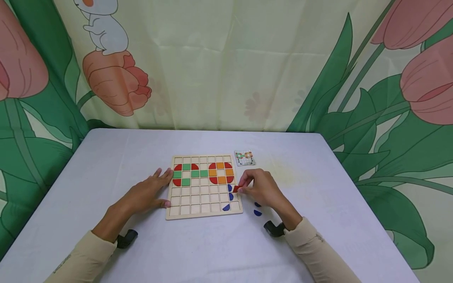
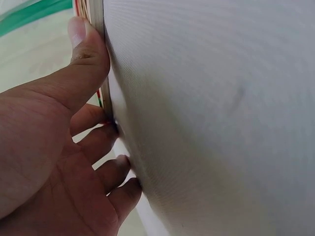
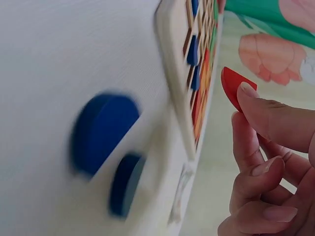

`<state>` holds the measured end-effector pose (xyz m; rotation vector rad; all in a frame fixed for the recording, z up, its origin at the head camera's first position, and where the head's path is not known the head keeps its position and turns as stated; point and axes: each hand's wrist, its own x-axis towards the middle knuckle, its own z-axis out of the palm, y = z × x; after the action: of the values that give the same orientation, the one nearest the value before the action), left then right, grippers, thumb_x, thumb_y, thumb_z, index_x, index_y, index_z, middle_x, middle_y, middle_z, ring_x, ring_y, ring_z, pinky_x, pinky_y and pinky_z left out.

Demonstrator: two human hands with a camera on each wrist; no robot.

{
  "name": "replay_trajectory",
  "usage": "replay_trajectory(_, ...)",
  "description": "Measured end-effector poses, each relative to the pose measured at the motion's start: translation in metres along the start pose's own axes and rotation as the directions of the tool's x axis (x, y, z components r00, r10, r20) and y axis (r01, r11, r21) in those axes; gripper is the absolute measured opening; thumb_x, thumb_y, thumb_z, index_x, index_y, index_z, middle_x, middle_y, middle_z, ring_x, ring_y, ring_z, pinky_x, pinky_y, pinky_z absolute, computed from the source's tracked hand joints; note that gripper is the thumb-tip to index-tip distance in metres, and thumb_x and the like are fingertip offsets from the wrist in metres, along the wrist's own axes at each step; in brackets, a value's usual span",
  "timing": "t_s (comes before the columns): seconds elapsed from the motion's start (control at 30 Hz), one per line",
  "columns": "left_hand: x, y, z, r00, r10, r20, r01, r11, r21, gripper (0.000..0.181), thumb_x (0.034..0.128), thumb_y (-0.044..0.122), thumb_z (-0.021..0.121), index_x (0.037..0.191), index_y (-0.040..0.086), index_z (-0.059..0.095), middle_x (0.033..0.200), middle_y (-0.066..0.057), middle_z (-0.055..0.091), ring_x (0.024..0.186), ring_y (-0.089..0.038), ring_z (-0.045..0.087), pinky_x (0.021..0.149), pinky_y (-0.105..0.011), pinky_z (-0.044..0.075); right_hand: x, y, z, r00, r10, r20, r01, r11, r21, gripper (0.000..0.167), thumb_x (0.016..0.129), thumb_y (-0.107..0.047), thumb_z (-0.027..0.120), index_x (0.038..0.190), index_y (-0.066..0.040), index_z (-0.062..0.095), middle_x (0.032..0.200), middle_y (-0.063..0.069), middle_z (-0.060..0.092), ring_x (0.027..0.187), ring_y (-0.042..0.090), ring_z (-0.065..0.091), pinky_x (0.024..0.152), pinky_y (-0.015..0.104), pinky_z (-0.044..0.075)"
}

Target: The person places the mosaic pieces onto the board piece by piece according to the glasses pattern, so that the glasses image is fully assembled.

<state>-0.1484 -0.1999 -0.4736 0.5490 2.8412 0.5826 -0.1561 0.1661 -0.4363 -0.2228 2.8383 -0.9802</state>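
Observation:
A wooden grid board [image 1: 198, 212] lies on the table with red, green, orange and blue pieces in some cells. My left hand [image 1: 150, 192] rests at the board's left edge, thumb and fingers spread along it; the left wrist view shows the thumb [image 2: 88, 64] against the side. Between thumb and finger my right hand [image 1: 260, 188] pinches a red quarter-circle piece [image 3: 235, 87], held over the board's right edge. Near that piece, blue half-round pieces [image 1: 231, 196] sit in the right-hand cells, and another blue piece [image 1: 226, 207] lies in the bottom row.
Two loose blue half-round pieces [image 3: 106, 132] lie on the white tablecloth [image 1: 198, 251] right of the board, under the right wrist. A small pattern card [image 1: 244, 158] lies by the board's upper right corner. Behind the table hangs a printed curtain [image 1: 219, 90].

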Motion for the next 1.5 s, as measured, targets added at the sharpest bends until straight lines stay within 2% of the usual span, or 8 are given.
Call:
replay_trajectory(0.33,0.0,0.003,0.0,1.0,-0.002,-0.015,0.002,1.0,0.009,0.109,0.079,0.033,0.092,0.166,0.005,0.032,0.173,-0.019,0.03,0.16,-0.052,0.023,0.118,-0.073,0.035,0.012,-0.023,0.015,0.997,-0.075,0.004,0.075,0.997,0.014,0.021,0.084,-0.014,0.092,0.081,-0.021,0.073,0.077,-0.005,0.069,0.081,0.015,0.061,0.071,0.032,0.043)
replay_trajectory(0.7,-0.001,0.003,0.0,1.0,-0.021,0.0,0.021,1.0,0.009,0.109,0.0797,0.033,0.092,0.166,0.006,0.031,0.173,-0.019,0.029,0.16,-0.053,0.022,0.117,-0.074,0.036,0.027,-0.05,0.033,0.993,-0.106,0.042,0.105,0.994,0.034,0.017,0.088,-0.016,0.089,0.084,-0.021,0.073,0.081,-0.006,0.069,0.083,0.016,0.062,0.072,0.033,0.047)
replay_trajectory(0.93,0.0,0.0,0.002,1.0,-0.019,0.006,0.019,1.0,0.001,0.109,0.0803,0.033,0.091,0.166,0.006,0.03,0.173,-0.019,0.029,0.16,-0.054,0.022,0.116,-0.076,0.036,0.04,-0.064,0.045,0.988,-0.14,0.07,0.139,0.99,0.01,0.017,0.088,-0.014,0.088,0.082,-0.022,0.074,0.078,-0.007,0.069,0.08,0.014,0.061,0.066,0.031,0.044)
replay_trajectory(1.2,0.0,0.001,0.002,1.0,-0.026,0.015,0.026,1.0,-0.002,0.109,0.0805,0.033,0.092,0.167,0.006,0.03,0.173,-0.019,0.028,0.16,-0.054,0.021,0.116,-0.076,0.035,0.054,-0.076,0.058,0.99,-0.11,0.09,0.113,0.993,-0.026,0.016,0.089,-0.014,0.087,0.082,-0.02,0.074,0.077,-0.007,0.069,0.076,0.013,0.062,0.064,0.03,0.046)
replay_trajectory(1.5,0.001,0.002,0.001,1.0,-0.027,0.009,0.027,1.0,0.004,0.109,0.0804,0.034,0.092,0.167,0.007,0.03,0.173,-0.019,0.029,0.161,-0.052,0.021,0.118,-0.074,0.035,0.061,-0.083,0.064,0.987,-0.12,0.104,0.126,0.991,-0.052,0.013,0.09,-0.013,0.085,0.083,-0.018,0.076,0.075,-0.008,0.071,0.075,0.012,0.064,0.063,0.029,0.047)
